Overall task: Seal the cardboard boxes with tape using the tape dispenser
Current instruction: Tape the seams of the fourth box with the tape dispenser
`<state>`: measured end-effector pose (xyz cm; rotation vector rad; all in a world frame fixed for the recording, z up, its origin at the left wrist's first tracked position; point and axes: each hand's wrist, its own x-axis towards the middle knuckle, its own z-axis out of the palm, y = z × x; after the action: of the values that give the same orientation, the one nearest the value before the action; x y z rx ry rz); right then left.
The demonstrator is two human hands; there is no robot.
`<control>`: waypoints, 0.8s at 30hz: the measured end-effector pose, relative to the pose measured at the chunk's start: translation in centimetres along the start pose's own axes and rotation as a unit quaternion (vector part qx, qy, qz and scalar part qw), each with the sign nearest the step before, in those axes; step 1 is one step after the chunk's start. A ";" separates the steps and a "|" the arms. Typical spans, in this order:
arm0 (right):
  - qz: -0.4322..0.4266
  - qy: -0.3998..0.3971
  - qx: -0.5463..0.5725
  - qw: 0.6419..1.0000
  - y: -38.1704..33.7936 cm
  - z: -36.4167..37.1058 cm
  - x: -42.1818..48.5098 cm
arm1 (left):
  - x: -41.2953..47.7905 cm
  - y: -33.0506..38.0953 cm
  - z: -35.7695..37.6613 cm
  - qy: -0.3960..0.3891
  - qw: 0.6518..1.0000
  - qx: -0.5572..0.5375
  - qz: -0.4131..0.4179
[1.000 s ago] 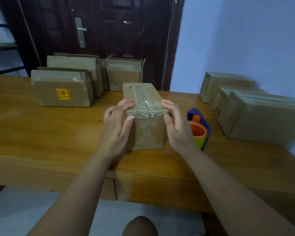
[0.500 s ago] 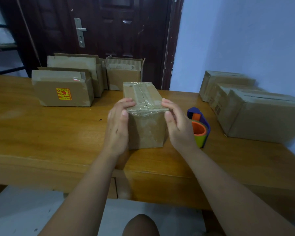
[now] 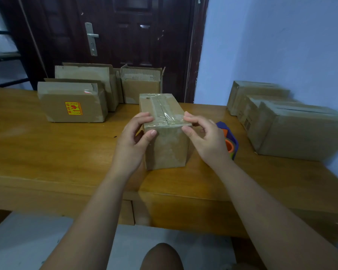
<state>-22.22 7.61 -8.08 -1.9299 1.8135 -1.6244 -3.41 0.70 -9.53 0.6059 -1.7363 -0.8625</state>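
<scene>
A long wooden table [image 3: 47, 152] spans the room, standing in front of a dark panelled door [image 3: 125, 36] and a pale blue wall [image 3: 281, 45]. At the table's right end three closed cardboard boxes [image 3: 300, 137] stand in a row against the wall, touching one another. At the back left stands a group of open boxes [image 3: 98, 82] with their flaps up, packed close together.

The box being sealed [image 3: 168, 145] stands at the centre of the table near the front edge, its short end towards the person. The left hand [image 3: 133, 141] grasps its near left corner: fingers curled over the top edge, thumb pressed on the front face. The right hand [image 3: 207, 137] grasps the near right corner in the same way: curved fingertips on the top edge, thumb tip at the front corner.

The blue and orange tape dispenser [image 3: 230, 139] lies on the table just beside the box, partly hidden behind the right hand; neither hand touches it. Clear tape [image 3: 164, 114] runs along the top seam and across the near end. A yellow and red sticker [image 3: 73, 108] marks the front box of the left group.
</scene>
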 end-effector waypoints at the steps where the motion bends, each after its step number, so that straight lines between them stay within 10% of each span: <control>1: 0.003 -0.007 0.004 1.000 0.0 -0.1 0.0 | 0.1 -0.2 0.0 0.004 1.000 -0.002 0.003; 19: 0.109 -0.093 0.152 0.978 -1.3 -0.8 0.3 | -1.7 0.7 1.3 0.087 0.968 0.209 0.106; 24: 0.114 0.067 0.031 0.991 -4.5 1.2 -2.5 | -3.1 2.7 0.6 0.107 0.936 0.297 0.154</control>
<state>-17.63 10.17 -7.32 -1.5564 1.9238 -1.7436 -2.97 4.81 -9.35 0.7586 -1.8211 -0.0313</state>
